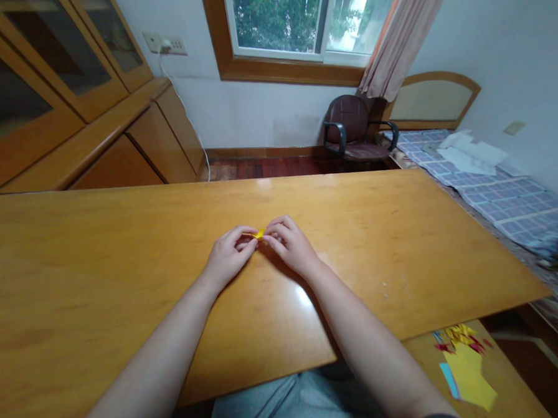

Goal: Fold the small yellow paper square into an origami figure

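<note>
Just above the wooden table (131, 257), a small piece of folded yellow paper (259, 234) is held between both hands. My left hand (230, 253) pinches its left side with thumb and fingers closed. From the right, my right hand (290, 242) grips the other side, thumb and fingertips pressed together. The fingers cover much of the paper, so its full shape is hidden.
On a lower surface at right lie yellow paper sheets (471, 375), a light blue paper (448, 380) and small yellow and red pieces (460, 334). Beyond the table are an office chair (351, 128), a bed (509, 190) and wooden cabinets (137, 145).
</note>
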